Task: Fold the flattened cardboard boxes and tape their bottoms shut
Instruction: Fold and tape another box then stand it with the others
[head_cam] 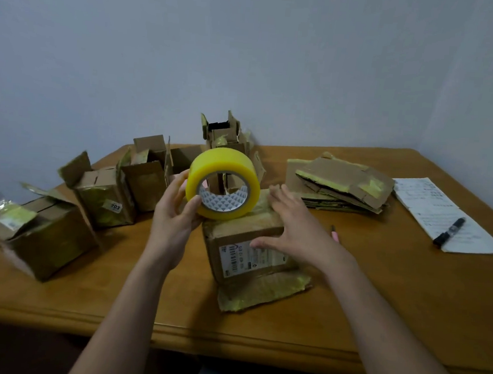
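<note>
One brown wooden table (378,283) carries several folded brown cardboard boxes (102,194) at left and a stack of flattened brown cardboard (341,184) at right. Centre, small brown cardboard box with white label (247,245) sits under flat, relaxed right hand (297,234). Left hand (173,214) grasps yellow tape roll (223,182) just above it.

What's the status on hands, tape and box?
Left hand grips tape roll. Right hand flat on box. Pen beside box, not blocking.
</note>
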Demonstrator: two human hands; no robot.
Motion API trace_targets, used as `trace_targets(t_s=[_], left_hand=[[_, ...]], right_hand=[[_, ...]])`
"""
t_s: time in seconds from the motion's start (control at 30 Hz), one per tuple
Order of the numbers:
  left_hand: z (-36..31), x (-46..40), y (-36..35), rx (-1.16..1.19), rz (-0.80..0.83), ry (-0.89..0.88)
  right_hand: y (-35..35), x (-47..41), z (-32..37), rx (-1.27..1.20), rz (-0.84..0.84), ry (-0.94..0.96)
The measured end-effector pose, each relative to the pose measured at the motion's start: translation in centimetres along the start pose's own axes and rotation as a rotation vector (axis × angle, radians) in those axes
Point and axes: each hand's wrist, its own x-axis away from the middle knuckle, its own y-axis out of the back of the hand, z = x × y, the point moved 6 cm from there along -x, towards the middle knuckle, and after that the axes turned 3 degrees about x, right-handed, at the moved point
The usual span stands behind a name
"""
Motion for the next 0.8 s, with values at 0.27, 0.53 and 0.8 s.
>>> trace_targets(t_s=[0.27,0.53,0.8], left_hand=[[-0.9,-0.1,0.1,-0.038,0.009,-0.027],[-2.1,0.3,2.8,-0.233,-0.037,-0.071],[-1.1,0.9,2.1,-0.263,-0.023,-0.048]], right_hand=[[-0.6,0.5,-1.5,0.135,-0.034,-0.016],[-0.2,0.1,-0.5,0.360,0.019,-0.020],[-1.5,0.0,3.0,0.327,-0.050,0.086]])
